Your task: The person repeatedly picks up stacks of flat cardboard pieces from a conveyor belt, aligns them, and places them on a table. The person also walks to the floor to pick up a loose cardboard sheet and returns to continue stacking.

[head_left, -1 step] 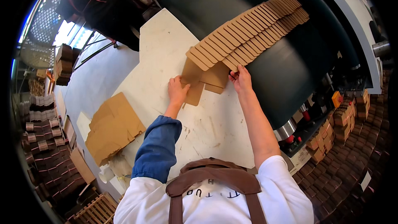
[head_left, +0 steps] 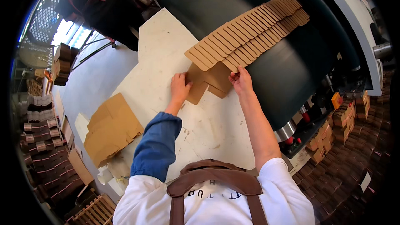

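A long fanned double row of brown cardboard pieces [head_left: 250, 33] overlaps like shingles across a dark belt [head_left: 279, 83]. Its near end hangs over a white table [head_left: 162, 54]. Under that end, loose flat cardboard pieces [head_left: 214, 79] lie crossed on the tabletop. My right hand [head_left: 241, 80] pinches the front corner of the nearest cardboard piece in the row, thumb and fingers closed. My left hand [head_left: 179, 88] rests at the left edge of the loose pieces, its fingers and thumb apart, touching or nearly touching that edge.
A torn cardboard sheet [head_left: 112, 127] lies at the table's left. Machine rollers [head_left: 286, 131] and a yellow-and-red button box [head_left: 336, 100] stand at right. Bundled brown stacks [head_left: 346, 171] cover the floor on both sides. A person in dark clothes [head_left: 104, 8] stands at the far left.
The loose cardboard under the row has shifted slightly, its lower left corner drawn in. My left hand has moved a little up and right; my right hand keeps its pinch.
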`<state>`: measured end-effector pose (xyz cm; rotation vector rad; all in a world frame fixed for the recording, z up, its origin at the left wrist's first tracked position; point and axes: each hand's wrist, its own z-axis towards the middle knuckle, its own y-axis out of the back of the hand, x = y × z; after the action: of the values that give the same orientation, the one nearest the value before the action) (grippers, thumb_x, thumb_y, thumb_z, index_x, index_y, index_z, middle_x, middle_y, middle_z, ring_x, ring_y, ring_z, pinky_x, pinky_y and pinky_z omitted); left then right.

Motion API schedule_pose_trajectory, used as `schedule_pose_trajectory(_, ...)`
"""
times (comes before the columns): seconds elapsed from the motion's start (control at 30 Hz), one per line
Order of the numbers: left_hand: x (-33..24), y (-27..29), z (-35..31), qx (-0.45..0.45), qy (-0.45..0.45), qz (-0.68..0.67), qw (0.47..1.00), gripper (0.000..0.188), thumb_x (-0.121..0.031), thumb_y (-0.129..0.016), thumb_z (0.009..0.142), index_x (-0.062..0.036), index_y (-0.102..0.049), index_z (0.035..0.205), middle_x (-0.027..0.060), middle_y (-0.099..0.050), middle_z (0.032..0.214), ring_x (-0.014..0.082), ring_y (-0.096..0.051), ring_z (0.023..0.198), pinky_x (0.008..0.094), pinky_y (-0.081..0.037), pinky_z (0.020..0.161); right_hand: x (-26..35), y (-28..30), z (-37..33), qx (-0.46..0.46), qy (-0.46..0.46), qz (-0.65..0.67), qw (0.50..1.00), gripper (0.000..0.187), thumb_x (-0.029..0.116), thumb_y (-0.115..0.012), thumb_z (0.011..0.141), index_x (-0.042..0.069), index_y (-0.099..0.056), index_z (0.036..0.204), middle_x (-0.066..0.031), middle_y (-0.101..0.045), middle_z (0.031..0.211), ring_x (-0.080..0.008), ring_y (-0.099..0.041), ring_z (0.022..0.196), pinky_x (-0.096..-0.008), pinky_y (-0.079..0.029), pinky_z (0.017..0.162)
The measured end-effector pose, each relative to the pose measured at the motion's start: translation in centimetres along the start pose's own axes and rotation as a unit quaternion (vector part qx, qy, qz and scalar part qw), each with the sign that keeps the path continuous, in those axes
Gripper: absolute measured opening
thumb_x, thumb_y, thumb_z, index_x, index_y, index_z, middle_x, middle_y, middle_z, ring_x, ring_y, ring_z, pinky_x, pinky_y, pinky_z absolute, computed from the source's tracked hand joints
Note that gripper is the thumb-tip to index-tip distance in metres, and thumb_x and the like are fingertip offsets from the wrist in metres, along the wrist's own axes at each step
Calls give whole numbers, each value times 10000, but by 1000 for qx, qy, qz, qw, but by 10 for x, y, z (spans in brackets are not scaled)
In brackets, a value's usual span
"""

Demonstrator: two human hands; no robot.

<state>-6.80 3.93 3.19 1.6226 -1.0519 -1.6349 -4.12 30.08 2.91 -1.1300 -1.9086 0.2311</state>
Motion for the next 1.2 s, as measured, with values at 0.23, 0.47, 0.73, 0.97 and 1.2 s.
schedule_pose_trajectory(0.23, -41, -28, -38, -65, 1, -272, 960, 305, -113, -654, 813, -19, -548, 1082, 105, -556, 983, 226, -538, 899, 329, -451, 797, 5, 8, -2, -4, -1, -8, 1000, 132, 263, -510, 941, 134, -500, 917, -23, -581, 721, -154, -597, 600, -336, -524, 561)
schedule_pose_trajectory(0.47, -69, -50, -81, 74, 385, -725, 566, 459, -257, -582, 899, -34, -409, 1261, 96, -500, 1232, 176, -509, 1072, 345, -387, 909, -3, 2, -13, -2, -17, -45, 999, 168, 270, -521, 935, 107, -498, 901, -35, -578, 723, -153, -612, 642, -320, -529, 586)
schedule_pose_trajectory(0.73, -71, -71, -25, 40, 428, -744, 511, 323, -256, -563, 909, -93, -494, 1178, 28, -551, 1129, 152, -519, 987, 351, -386, 872, -3, -8, -23, 5, -54, -82, 995, 166, 233, -520, 932, 78, -499, 877, -62, -572, 753, -191, -634, 673, -328, -528, 570)
schedule_pose_trajectory(0.97, -75, -28, -48, -41, 366, -683, 630, 132, -200, -531, 929, -95, -535, 1008, 14, -583, 954, 123, -537, 879, 276, -406, 762, -5, -10, -34, -64, 25, -332, 941, 235, 254, -559, 905, 24, -583, 946, -38, -615, 775, -119, -587, 640, -244, -421, 525)
schedule_pose_trajectory(1.2, 34, -8, 17, -200, 132, -258, 936, 374, -274, -524, 928, 9, -541, 1173, 124, -612, 1080, 244, -566, 1005, 341, -430, 889, -13, 1, -26, -71, 11, -337, 939, 318, 322, -582, 893, 15, -587, 977, -46, -618, 899, -131, -591, 748, -273, -458, 626)
